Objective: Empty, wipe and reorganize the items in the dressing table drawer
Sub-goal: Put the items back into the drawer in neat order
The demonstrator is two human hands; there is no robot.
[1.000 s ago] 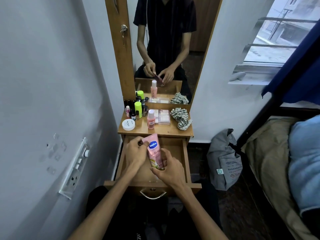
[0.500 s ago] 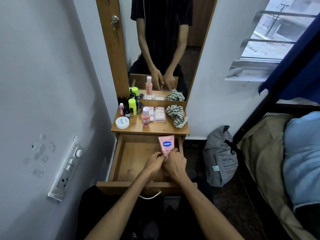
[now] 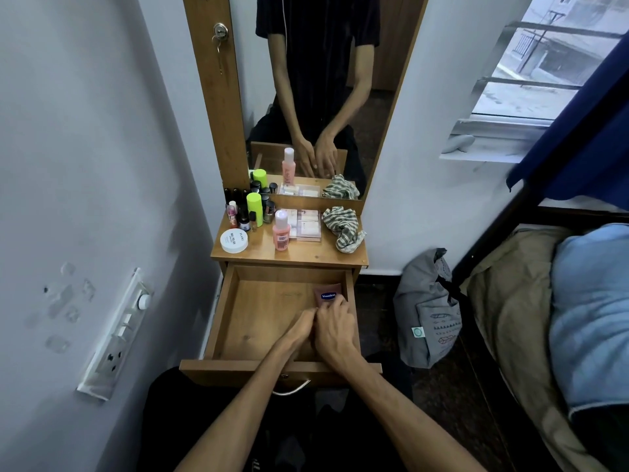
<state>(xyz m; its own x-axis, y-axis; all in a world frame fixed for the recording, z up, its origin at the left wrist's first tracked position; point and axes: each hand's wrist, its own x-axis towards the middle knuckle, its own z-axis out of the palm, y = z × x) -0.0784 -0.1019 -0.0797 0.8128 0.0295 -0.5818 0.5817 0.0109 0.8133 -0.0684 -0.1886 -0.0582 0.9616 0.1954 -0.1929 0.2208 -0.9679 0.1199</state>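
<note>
Both hands are down in the open drawer [image 3: 224,321], at its right side. The right hand [image 3: 335,330] lies over the lower part of the pink tube [image 3: 327,294], fingers curled on it — the tube lies flat along the right wall, label end toward the back. The left hand [image 3: 301,327] touches the right, fingers bent; whether it grips the tube I cannot tell. On the tabletop [image 3: 306,255] stand a pink bottle [image 3: 281,231], a white jar [image 3: 234,240] and a striped cloth [image 3: 343,228].
</note>
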